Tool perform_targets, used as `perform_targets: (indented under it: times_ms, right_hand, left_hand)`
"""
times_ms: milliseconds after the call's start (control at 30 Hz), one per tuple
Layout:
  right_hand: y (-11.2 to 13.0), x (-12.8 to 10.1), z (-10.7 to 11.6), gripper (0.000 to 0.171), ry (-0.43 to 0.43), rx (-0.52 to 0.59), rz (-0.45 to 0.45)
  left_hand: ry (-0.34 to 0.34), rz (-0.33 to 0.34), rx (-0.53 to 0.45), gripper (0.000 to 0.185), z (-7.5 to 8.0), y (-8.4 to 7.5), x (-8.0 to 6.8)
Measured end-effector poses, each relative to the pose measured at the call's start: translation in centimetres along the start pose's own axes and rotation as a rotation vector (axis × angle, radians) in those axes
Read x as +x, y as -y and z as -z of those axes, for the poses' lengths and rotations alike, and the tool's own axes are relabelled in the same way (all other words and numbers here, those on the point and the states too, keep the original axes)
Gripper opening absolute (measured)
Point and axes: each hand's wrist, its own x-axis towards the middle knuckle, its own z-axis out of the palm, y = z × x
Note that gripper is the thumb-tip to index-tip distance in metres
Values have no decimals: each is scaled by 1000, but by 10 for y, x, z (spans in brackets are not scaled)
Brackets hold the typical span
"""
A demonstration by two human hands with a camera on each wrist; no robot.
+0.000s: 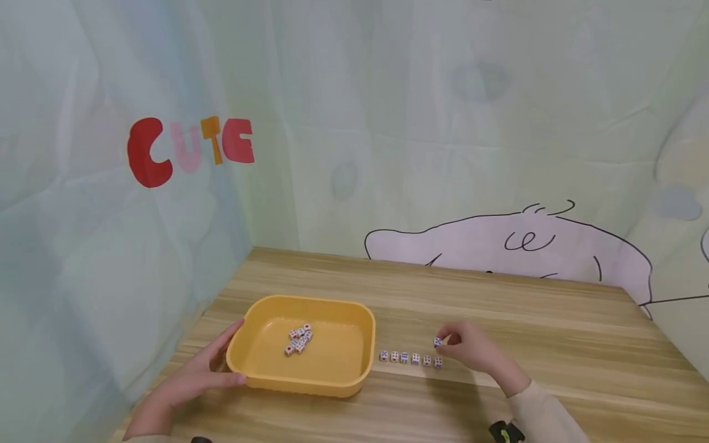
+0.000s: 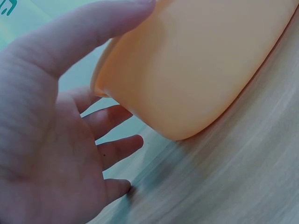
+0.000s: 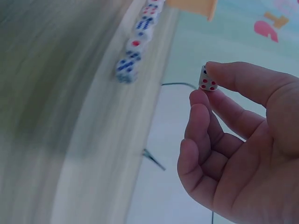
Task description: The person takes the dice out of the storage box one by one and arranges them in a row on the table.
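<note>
A: Nearest us, the left hand (image 1: 191, 375) lies against the near left corner of the tray (image 1: 332, 386). Thumb along the rim, fingers spread loose beside the wall. It braces rather than grips; nothing is pinched.

B: And the right hand (image 1: 471, 349)?

A: Fingertips closed on one die (image 1: 437, 341), thumb against forefinger, held just above the table (image 1: 554, 344). The wrist view shows it clearly: die (image 3: 208, 78) caught at its edges only, red pips facing out.

B: So it hangs over the row (image 1: 410, 358)?

A: Above the right end of it, yes. Six dice sit in a line just right of the tray, close to one another. Further in, a heap (image 1: 300, 339) of dice lies on the tray floor, left of centre.

B: What might spoil it?

A: As I judge it, the grip is thin. A small cube pinched at its tips could twist or pop free, then bounce and knock the row crooked. Setting it down too near the last die could nudge that one, and the shove may run along the line. The knuckles also pass low over the row's end.

B: And the tray?

A: It's light plastic, I'd guess. A push from the left hand could slide it into the row's first die.
</note>
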Motion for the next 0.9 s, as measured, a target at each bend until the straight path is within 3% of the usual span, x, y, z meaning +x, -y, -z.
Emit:
perform_targets:
  times_ms: [167, 333, 567, 900]
  right_hand:
    - [-20, -8, 3, 8, 2, -3, 2]
    - [-33, -11, -2, 7, 0, -34, -43]
    - [-41, -11, -8, 11, 4, -32, -66]
    - [-48, -8, -13, 11, 16, -28, -25]
  left_hand:
    - [0, 33, -12, 101, 0, 0, 1]
    - [-3, -6, 4, 100, 1, 1, 0]
    - [7, -16, -6, 99, 2, 4, 1]
    - [1, 2, 2, 99, 1, 4, 2]
